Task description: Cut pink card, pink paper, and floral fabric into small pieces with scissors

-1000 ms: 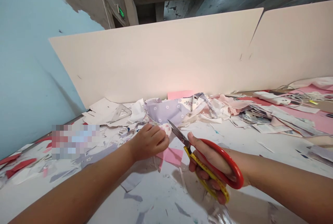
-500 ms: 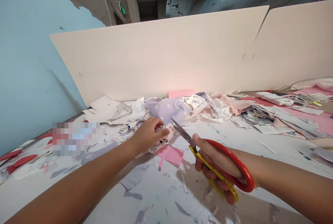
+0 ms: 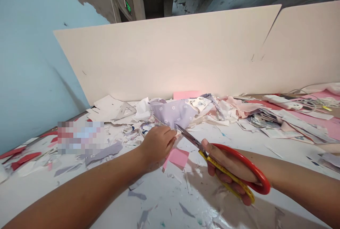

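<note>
White tabletop [image 3: 164,190] holds scattered scraps [image 3: 103,152] around the hands [image 3: 158,144] and scissors [image 3: 239,155]

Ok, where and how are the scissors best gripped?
Probably hold the scissors by the red handle and yellow handle, coming from the right: those grips lie on that side, where the right hand has them, while the pointed metal blades aim leftward, tips close to the left hand.

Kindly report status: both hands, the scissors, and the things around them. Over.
Right hand gripping scissors, blades toward left hand. Left hand curled, hold unclear. Purple floral cloth just beyond; pink piece lying between hands.
</note>
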`<state>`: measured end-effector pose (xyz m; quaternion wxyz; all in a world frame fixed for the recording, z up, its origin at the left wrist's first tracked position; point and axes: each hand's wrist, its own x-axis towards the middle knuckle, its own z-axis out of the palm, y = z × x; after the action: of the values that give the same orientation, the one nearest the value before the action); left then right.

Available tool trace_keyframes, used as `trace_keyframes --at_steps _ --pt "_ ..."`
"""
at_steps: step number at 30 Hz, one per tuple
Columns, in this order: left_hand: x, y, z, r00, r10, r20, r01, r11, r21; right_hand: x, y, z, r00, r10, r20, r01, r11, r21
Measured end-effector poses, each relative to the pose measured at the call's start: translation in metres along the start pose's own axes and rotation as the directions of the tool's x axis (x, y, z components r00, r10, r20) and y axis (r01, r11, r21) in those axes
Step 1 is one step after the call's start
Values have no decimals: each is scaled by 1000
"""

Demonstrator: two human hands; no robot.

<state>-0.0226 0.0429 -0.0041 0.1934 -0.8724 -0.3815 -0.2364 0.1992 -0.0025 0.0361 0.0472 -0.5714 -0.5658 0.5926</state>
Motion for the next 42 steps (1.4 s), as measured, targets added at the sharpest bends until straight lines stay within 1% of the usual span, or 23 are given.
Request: trace_keyframes --at_steps 4,12,15,19,22,25,31,36,42 --pt "0 -1 1 999 27 -34 -26 999 22 6 5 -4 998 -22 51 24 999 -32" --pt "-1 -4 5 998 45 -31 -45 999 19 18 18 -4 999 -21 37 20 1000 23" --pt "-1 -5 5 998 49 -42 -48 999 18 15 15 -3 999 -8 51 8 1000 9" --pt "-1 -4 6 998 35 -47 -34 999 17 5 6 0 999 -41 4 40 998 47" --pt "-2 -4 6 996 42 -72 -40 999 23 0 0 3 1000 2 9 -2 997 75" --pt "-2 -4 5 993 64 -95 -61 998 33 -3 -5 5 1000 30 -10 -29 998 50" --pt "-4 -5 7 983 120 -136 -112 992 60 -3 -8 -2 1000 18 -16 -19 999 -38" --pt "-3 -4 6 983 138 -122 -128 988 86 8 -2 -7 999 -46 7 47 996 -82" --pt "-3 -3 4 986 133 -103 -123 988 92 18 4 -6 999 -49 1 49 993 -105"
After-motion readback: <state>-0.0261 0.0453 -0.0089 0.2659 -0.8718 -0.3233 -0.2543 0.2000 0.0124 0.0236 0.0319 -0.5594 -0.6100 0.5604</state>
